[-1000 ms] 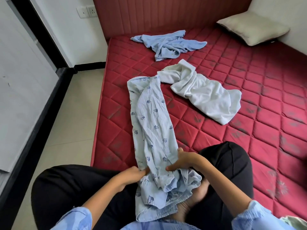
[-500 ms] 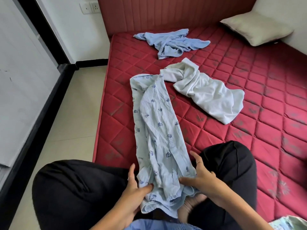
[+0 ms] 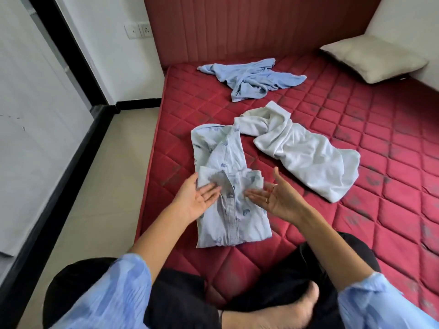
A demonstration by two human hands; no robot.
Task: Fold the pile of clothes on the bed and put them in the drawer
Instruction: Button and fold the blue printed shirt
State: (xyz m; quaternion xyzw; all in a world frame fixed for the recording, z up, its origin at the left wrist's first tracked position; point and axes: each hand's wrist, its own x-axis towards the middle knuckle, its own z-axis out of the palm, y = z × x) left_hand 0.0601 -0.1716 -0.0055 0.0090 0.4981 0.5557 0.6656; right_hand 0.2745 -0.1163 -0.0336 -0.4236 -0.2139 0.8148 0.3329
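Pale printed shirt point(image 3: 231, 210) between open hands

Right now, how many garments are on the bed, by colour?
Printed pale blue shirt: 1
Plain blue garment: 1
White garment: 1
Total: 3

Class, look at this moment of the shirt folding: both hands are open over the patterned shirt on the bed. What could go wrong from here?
1. The patterned shirt is only half folded, with neither the left hand nor the right hand gripping it; the loose fold could spring open.
2. It lies near the mattress edge; a careless push might slide it to the floor.
3. Its far end touches the white garment, which could get dragged along.
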